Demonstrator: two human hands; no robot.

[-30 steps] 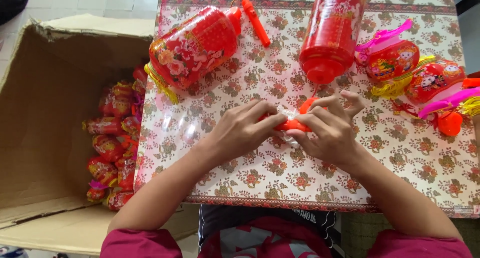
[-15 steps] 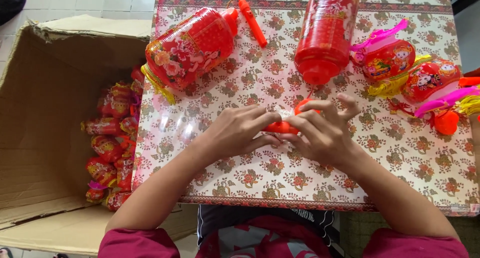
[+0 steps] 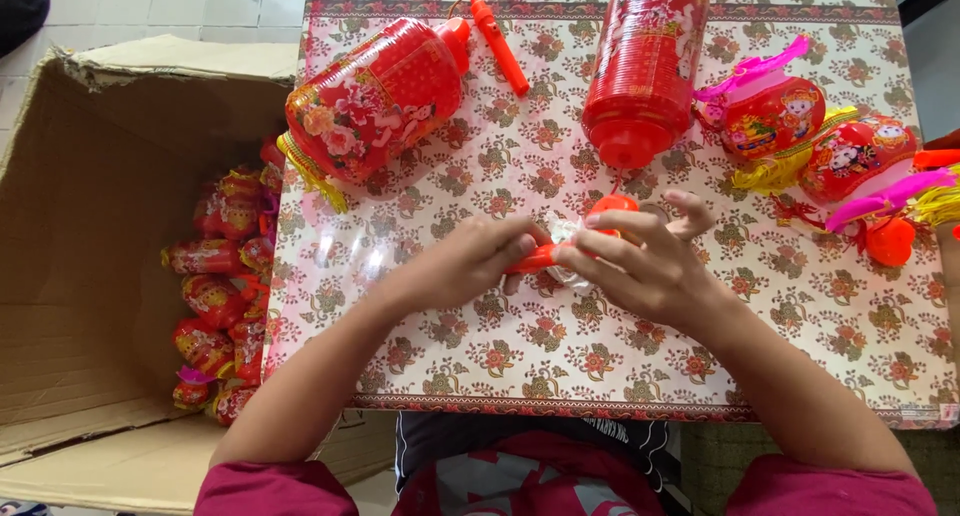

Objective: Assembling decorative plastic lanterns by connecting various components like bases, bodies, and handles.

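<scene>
Both hands over floral-patterned table. Left hand and right hand pinch a small orange-red plastic handle piece between fingertips, held just above the table's middle. Red printed barrel-shaped lantern lies beyond.

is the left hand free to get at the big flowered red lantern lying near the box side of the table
Probably not at once: the left hand is pinching a small orange handle piece together with the right hand. The flowered lantern lies up and to the left on bare tablecloth, nothing between.
</scene>
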